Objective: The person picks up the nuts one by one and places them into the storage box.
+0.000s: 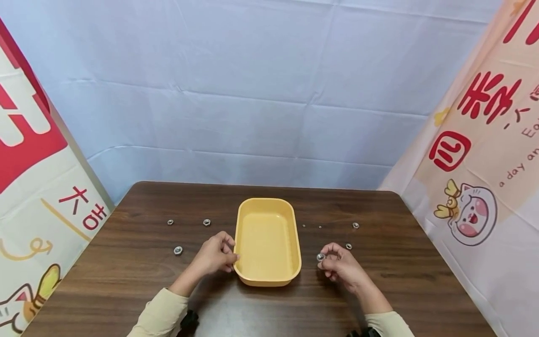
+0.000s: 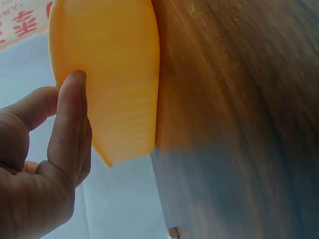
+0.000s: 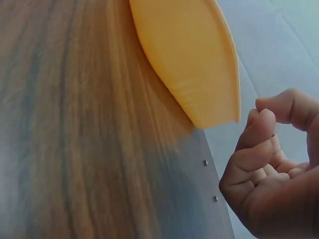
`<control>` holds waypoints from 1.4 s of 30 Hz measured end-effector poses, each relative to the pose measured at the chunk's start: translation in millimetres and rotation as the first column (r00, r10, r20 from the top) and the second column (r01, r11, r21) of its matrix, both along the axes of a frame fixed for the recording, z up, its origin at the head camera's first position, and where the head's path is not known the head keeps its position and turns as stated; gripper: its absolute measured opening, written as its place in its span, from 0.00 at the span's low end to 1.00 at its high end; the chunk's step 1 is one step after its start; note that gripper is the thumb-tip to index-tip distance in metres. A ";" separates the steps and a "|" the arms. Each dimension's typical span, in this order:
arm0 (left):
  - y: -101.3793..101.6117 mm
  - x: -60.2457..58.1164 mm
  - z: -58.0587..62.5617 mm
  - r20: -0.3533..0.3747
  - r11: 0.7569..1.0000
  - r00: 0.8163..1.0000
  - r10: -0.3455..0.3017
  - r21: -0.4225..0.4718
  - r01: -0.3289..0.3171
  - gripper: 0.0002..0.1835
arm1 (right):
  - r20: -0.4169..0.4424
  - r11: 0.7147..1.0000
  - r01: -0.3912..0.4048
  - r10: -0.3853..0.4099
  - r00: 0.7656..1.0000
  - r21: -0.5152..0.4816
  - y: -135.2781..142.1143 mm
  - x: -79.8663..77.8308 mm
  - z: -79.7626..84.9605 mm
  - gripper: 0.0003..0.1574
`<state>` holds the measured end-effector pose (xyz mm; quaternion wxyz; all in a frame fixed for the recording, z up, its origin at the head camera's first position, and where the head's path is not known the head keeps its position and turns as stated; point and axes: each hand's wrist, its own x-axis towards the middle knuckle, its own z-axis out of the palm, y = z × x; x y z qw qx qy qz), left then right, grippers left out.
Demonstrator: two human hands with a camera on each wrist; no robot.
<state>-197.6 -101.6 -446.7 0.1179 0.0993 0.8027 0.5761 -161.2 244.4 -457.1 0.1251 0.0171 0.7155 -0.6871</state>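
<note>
A yellow rectangular tray (image 1: 268,282) rests on the table in the head view. My left hand (image 1: 214,254) pinches its left rim, thumb over the edge and fingers against the outer wall; the left wrist view shows those fingers (image 2: 70,114) flat on the side. To the right of the tray, my right hand (image 1: 342,267) holds a metal nut (image 1: 321,257) between thumb and index finger, raised off the table. In the right wrist view, the fingertips (image 3: 261,122) hide that nut. Closest to the right hand on the table is another nut (image 1: 348,246).
On the left of the dark wooden table (image 1: 126,267) lie a small nut (image 1: 170,222), a larger nut (image 1: 207,222) and another large nut (image 1: 178,251). Right of the tray are two tiny nuts (image 1: 320,227) and a bigger one (image 1: 355,225). A pale cloth (image 1: 236,93) hangs behind.
</note>
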 end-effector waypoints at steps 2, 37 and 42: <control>0.7 -0.4 0.3 0.008 1.000 1.000 0.015 -0.010 -0.015 0.17 | -0.017 1.000 -0.014 0.014 1.000 0.015 -3.2 -3.0 1.5 0.16; 2.6 -6.4 3.1 0.080 0.999 0.996 -0.029 0.023 0.028 0.17 | -0.026 0.999 -0.032 0.031 0.999 -0.029 -49.9 -51.6 39.6 0.17; 1.3 -6.9 2.8 0.097 0.999 0.995 -0.029 0.045 0.025 0.18 | -0.024 0.997 -0.068 0.067 0.997 -0.023 -54.9 -56.6 44.8 0.18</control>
